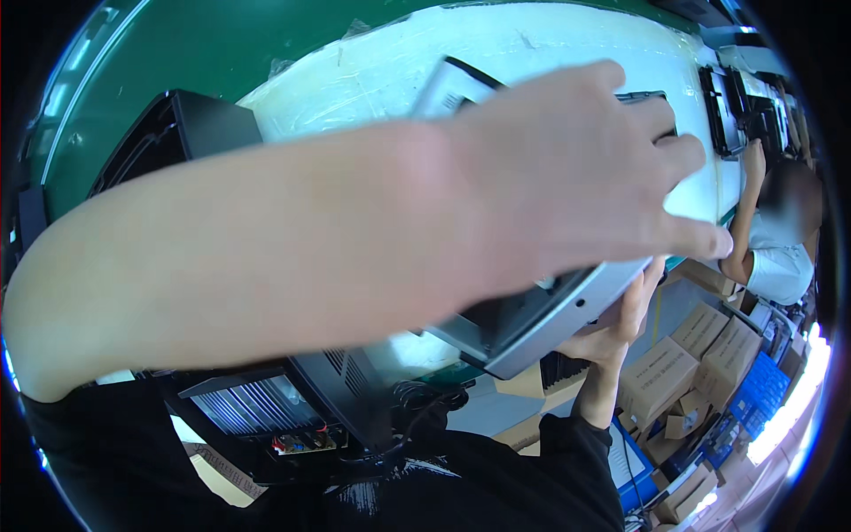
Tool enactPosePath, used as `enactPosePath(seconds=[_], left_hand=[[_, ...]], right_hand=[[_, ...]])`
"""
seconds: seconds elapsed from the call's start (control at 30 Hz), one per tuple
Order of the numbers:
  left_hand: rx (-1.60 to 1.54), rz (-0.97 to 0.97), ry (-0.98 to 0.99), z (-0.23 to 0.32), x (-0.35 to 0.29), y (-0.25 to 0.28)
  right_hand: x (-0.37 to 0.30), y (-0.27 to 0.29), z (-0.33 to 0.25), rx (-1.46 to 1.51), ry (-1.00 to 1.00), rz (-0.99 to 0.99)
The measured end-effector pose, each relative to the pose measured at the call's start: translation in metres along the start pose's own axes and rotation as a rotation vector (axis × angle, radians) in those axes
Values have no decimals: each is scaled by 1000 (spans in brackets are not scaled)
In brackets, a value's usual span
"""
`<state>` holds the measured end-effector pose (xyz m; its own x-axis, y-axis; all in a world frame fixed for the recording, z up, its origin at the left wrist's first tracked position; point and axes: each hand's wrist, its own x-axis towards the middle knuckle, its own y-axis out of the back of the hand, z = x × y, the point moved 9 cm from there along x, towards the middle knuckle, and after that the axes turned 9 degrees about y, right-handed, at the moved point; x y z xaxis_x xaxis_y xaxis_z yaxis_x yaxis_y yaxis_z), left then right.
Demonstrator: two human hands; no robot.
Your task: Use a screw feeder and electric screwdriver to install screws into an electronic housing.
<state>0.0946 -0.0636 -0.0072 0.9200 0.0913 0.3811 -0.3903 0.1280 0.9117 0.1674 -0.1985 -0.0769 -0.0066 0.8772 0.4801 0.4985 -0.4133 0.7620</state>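
Note:
My left forearm stretches across the view from the left. My left hand (567, 177) is above a silver-grey and black plastic housing (567, 315), fingers spread apart and slightly bent. Its palm is hidden, so contact with the housing cannot be made out. At the near right edge of that housing, my right hand (612, 332) grips it from beneath, partly hidden by the rim. My left hand and forearm cover most of the housing; a light grey corner with a dark edge (456, 84) shows beyond the wrist.
A black casing (217, 124) stands at the far left of the white tabletop (355, 80). Close to my body sits a black unit (341, 386) with vents, metal fins and exposed electronics. Cardboard boxes (656, 377) are stacked at right. Another person (780, 257) handles black parts (727, 111).

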Motion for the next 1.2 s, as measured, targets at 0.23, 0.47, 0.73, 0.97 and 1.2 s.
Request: enactPosePath(seconds=[0.23,0.47,0.73,0.97,1.2], left_hand=[[-460,-231,11,-67,1,17],[-679,-178,635,-132,-49,-17],[-771,-117,649,-177,-59,-47],[-796,-82,899,-204,-72,-63],[-695,-121,849,-213,-75,-56]], right_hand=[[71,10,-42,162,-23,102],[74,3,-38,111,8,218],[56,-8,-20,106,-108,440],[66,-24,-29,145,-142,545],[27,-8,-5,165,-178,629]])
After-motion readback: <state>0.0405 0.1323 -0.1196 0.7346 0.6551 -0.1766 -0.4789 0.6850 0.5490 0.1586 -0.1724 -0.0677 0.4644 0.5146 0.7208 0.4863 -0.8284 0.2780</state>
